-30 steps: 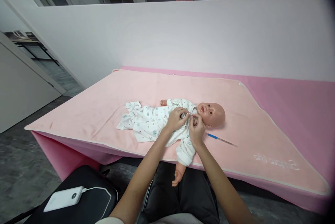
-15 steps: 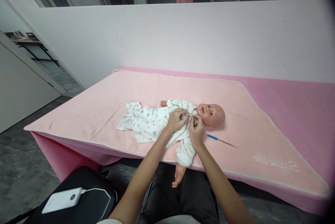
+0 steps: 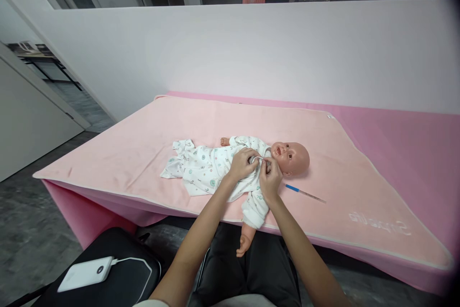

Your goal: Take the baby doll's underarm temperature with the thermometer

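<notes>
While doll [image 3: 289,156] lies face-up, left hand [image 3: 243,163], right hand [image 3: 270,176] pinch garment [image 3: 208,170] collar.

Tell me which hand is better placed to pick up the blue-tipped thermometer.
Right. The right hand is at the doll's collar, nearest the thermometer; the left hand lies farther, over the chest.

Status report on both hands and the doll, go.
Left hand and right hand both pinching the white garment at the doll collar. Doll flat on pink blanket. Blue-tipped stick beside head, untouched.
</notes>
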Motion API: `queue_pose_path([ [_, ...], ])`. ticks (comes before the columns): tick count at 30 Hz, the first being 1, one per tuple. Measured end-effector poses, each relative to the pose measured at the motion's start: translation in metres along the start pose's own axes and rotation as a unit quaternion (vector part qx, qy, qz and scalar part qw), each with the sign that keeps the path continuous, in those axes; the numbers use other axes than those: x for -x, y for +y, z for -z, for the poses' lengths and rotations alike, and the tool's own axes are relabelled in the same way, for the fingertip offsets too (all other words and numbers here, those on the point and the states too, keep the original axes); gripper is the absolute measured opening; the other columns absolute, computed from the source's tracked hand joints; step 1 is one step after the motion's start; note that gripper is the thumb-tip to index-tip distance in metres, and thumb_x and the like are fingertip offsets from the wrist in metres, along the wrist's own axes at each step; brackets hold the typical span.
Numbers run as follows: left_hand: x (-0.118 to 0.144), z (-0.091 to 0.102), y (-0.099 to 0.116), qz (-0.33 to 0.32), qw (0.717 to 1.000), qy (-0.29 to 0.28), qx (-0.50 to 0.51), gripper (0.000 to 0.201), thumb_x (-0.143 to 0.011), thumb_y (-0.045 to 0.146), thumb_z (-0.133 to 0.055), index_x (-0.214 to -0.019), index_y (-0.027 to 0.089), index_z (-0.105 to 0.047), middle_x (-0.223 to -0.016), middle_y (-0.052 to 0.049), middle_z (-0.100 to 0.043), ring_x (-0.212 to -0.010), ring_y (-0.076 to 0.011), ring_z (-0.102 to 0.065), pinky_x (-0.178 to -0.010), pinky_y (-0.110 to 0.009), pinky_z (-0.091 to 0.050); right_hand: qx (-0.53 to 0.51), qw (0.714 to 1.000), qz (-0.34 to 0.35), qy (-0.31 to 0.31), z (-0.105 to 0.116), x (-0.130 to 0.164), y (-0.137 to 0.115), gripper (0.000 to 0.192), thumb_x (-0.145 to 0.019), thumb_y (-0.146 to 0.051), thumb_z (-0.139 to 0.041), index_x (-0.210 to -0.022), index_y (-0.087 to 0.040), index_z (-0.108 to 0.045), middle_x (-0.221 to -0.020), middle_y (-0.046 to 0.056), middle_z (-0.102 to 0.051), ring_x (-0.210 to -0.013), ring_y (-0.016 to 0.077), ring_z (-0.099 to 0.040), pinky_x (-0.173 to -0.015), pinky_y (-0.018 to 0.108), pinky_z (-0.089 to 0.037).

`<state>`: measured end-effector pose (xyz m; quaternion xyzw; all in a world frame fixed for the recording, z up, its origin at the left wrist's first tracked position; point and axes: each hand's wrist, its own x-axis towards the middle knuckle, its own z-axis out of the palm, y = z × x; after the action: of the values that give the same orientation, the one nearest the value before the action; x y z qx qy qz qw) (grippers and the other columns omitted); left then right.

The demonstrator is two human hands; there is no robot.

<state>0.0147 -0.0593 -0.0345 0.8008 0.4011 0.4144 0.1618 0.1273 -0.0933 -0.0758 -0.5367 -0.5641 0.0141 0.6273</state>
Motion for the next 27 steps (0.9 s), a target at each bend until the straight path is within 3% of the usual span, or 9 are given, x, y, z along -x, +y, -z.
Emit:
queue_pose_path([
  [8,-0.0023,0.0029,0.0011,0.018,0.999,-0.037,-0.014,0.015,-0.078,0.019,-0.048,-0.083,0.02,-0.063,-0.088,-0.001,-0.065,-0.089,-0.0177,-0.056,-0.084,-0.03,-0.042,-0.008,1.0,0.017,0.003,0.0014,-0.0018,-0.0032,0.017,-0.088,-0.023,-0.045,-0.085,-0.016,-0.059,-0.078,0.004,-0.061,-0.067,0.0128,-0.054,-0.063,0.025,-0.043],
  [27,-0.0028,0.0038,0.0034,0.007,0.999,-0.036,-0.002,0.014,-0.082,0.026,-0.051,-0.086,0.02,-0.064,-0.09,-0.001,-0.066,-0.089,-0.0178,-0.057,-0.085,-0.032,-0.041,-0.019,0.999,-0.037,-0.006,0.0009,0.0017,0.0006,0.016,-0.089,-0.029,-0.044,-0.088,-0.016,-0.054,-0.074,0.003,-0.059,-0.061,0.0132,-0.053,-0.059,0.025,-0.043],
])
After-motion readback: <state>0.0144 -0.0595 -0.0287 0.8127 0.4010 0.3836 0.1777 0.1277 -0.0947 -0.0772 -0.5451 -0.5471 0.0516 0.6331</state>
